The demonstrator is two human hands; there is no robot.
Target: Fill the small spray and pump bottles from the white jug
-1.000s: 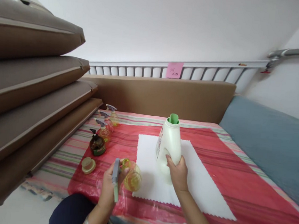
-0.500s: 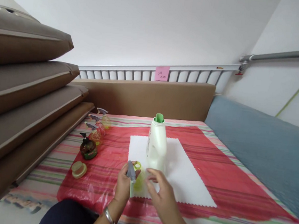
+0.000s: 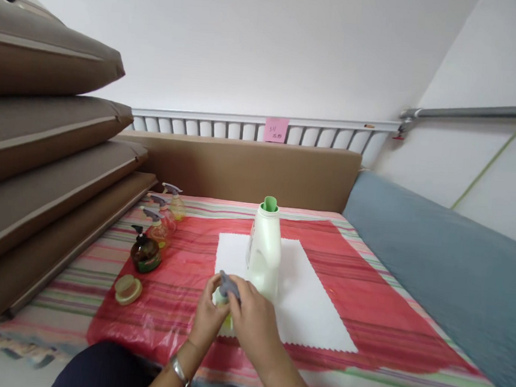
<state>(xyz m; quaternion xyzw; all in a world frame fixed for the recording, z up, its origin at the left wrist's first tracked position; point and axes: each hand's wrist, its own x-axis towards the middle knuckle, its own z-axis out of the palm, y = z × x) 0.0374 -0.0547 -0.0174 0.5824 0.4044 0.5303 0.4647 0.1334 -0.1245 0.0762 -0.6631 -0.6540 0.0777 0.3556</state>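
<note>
Both my hands meet over a small yellow spray bottle [image 3: 227, 323] at the near edge of a white cloth [image 3: 302, 309]. My left hand [image 3: 208, 317] wraps the bottle's body from the left. My right hand [image 3: 251, 319] closes over its grey trigger head [image 3: 228, 285] from above. The bottle is mostly hidden by my fingers. Just behind them a large white detergent jug [image 3: 263, 255] stands upright on the cloth, its green spout open.
The cloth lies on red plastic sheeting [image 3: 366, 299] over a striped cover. At the left stand three spray bottles [image 3: 162, 215], a dark pump bottle [image 3: 145, 252] and a round cap [image 3: 128, 289]. Stacked brown cushions [image 3: 39, 156] flank the left, a blue mat [image 3: 441, 264] the right.
My right hand let go of the white jug and came over to the spray bottle's trigger head. My left hand brought the bottle from tilted to upright at the cloth's edge.
</note>
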